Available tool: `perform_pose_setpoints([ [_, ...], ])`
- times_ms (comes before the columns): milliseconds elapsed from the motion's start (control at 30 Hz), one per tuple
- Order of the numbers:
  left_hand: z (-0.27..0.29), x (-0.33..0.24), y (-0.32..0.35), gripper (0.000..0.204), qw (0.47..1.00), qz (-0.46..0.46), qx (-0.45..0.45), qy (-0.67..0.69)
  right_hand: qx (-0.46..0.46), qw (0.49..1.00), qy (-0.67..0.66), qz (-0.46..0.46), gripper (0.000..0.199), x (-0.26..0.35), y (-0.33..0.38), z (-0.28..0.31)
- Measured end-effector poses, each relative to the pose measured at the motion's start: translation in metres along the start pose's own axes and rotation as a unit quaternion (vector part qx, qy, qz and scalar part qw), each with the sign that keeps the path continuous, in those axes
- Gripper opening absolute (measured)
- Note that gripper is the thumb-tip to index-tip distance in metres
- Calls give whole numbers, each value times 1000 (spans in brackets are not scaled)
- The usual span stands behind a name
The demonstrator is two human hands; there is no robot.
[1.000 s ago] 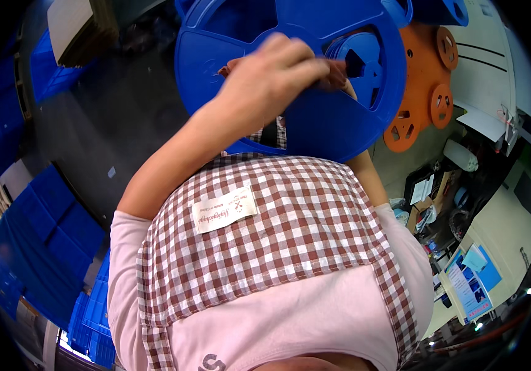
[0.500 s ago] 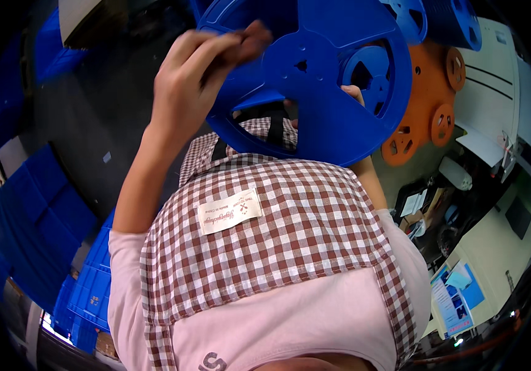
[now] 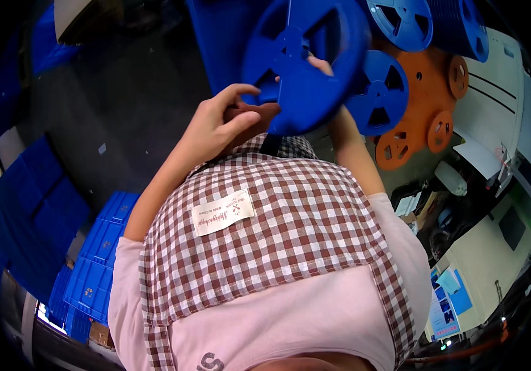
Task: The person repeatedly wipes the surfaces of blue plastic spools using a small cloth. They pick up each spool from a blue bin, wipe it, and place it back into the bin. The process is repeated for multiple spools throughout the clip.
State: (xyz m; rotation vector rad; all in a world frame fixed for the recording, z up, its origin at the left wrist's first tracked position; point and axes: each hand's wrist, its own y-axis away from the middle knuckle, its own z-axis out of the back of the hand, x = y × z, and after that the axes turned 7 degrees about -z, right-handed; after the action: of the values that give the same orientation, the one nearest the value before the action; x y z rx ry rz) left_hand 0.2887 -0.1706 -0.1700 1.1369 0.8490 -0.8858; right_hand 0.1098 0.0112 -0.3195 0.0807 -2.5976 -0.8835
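Observation:
A large blue plastic reel [image 3: 305, 93] with open spokes is held up in front of my chest, tilted and turned partly edge-on. My left hand [image 3: 219, 123] is at its lower left rim, thumb and forefinger curled around the edge. My right hand [image 3: 320, 63] is mostly hidden behind the reel. Only its fingertips show near the hub, with the forearm [image 3: 352, 151] rising from below. A checked brown-and-white garment [image 3: 290, 235] with a white label fills the lower middle.
An orange machine plate [image 3: 429, 117] with round hubs stands at the right and carries a smaller blue reel [image 3: 379, 93]. Two more blue reels [image 3: 404, 21] hang above. Stacked blue crates [image 3: 98, 247] are at the lower left, on a dark floor [image 3: 123, 105].
The reel has shifted right and turned more edge-on. My left hand dropped from the reel's top face to its lower left rim.

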Motion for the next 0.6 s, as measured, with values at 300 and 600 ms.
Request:
perform_pose_setpoints([
  [300,-14,50,4,30,973,-1,-150,173,-275,686,584,337,77,-10,4,-66],
  [600,37,98,41,38,937,74,-144,309,-102,553,798,216,77,-5,69,-50],
])
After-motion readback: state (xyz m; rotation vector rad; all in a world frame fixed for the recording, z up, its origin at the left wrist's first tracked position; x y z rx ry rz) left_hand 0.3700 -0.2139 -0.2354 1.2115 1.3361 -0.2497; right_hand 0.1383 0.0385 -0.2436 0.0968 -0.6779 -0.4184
